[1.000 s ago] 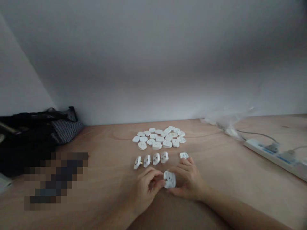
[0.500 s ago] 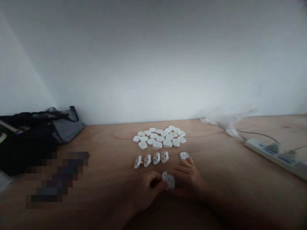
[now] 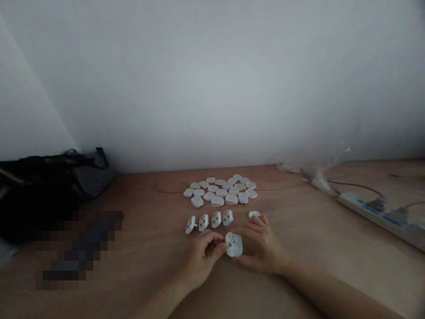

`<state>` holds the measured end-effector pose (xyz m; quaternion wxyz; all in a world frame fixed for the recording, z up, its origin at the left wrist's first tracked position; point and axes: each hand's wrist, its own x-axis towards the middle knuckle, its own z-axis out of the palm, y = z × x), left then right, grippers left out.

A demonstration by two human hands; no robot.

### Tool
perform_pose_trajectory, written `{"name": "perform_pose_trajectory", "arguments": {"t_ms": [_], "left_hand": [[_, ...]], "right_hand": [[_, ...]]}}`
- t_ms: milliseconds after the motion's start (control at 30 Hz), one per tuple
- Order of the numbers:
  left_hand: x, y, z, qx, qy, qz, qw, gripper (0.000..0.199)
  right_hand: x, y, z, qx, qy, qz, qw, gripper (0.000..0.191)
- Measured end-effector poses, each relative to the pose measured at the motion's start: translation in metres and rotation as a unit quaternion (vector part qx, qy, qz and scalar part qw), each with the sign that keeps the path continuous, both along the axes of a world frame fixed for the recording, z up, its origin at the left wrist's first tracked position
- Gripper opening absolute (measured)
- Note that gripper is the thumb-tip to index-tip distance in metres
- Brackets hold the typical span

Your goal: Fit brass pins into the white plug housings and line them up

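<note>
A white plastic plug housing (image 3: 234, 244) with round holes, its face turned toward me, is held between my two hands above the wooden table. My left hand (image 3: 205, 256) pinches its left edge with thumb and index finger. On the other side, my right hand (image 3: 263, 248) grips it between a thumb below and a finger on top. Another white housing (image 3: 254, 214) lies just beyond the right fingers, partly covered by them. Several white plugs (image 3: 216, 219) stand on edge in a row in front of my hands; a brass-coloured pin shows on the leftmost.
Many similar white housings (image 3: 217, 201) lie in a cluster near the wall. A power strip (image 3: 375, 210) with cables and a clear plastic bag (image 3: 318, 170) are at right. A dark bag (image 3: 89, 177) and a blurred-out item (image 3: 83, 246) are at left.
The held housing has risen slightly and turned a little. My left thumb has slid back from its face to the left edge. The row and the cluster look the same.
</note>
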<state>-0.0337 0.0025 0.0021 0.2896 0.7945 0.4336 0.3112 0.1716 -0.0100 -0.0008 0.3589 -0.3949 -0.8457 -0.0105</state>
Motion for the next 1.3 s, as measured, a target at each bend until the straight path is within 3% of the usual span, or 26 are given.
{"name": "perform_pose_trajectory", "arguments": {"t_ms": [167,300,800,1033,1300], "left_hand": [[-0.0034,-0.0016,0.0015,0.045,0.084,-0.065,0.993,0.023],[-0.0032,-0.0016,0.0001,0.053,0.102,-0.070,0.991,0.016],[-0.0097,0.0028,0.0003,0.030,0.073,-0.010,0.997,0.007],[-0.0108,0.0004,-0.0012,0.083,0.026,0.012,0.996,0.014],[-0.0081,-0.0035,0.0018,0.159,-0.067,0.007,0.985,0.006]], "right_hand": [[0.0077,0.0034,0.0000,-0.007,0.032,-0.040,0.999,0.040],[0.0082,0.0048,-0.0018,0.001,0.030,-0.042,0.999,0.041],[0.0072,0.0049,-0.0033,-0.005,0.003,-0.039,0.999,0.044],[0.0051,0.0024,-0.0006,-0.031,0.005,-0.020,0.999,0.041],[0.0017,0.0006,0.0011,-0.071,-0.016,0.030,0.997,0.045]]}}
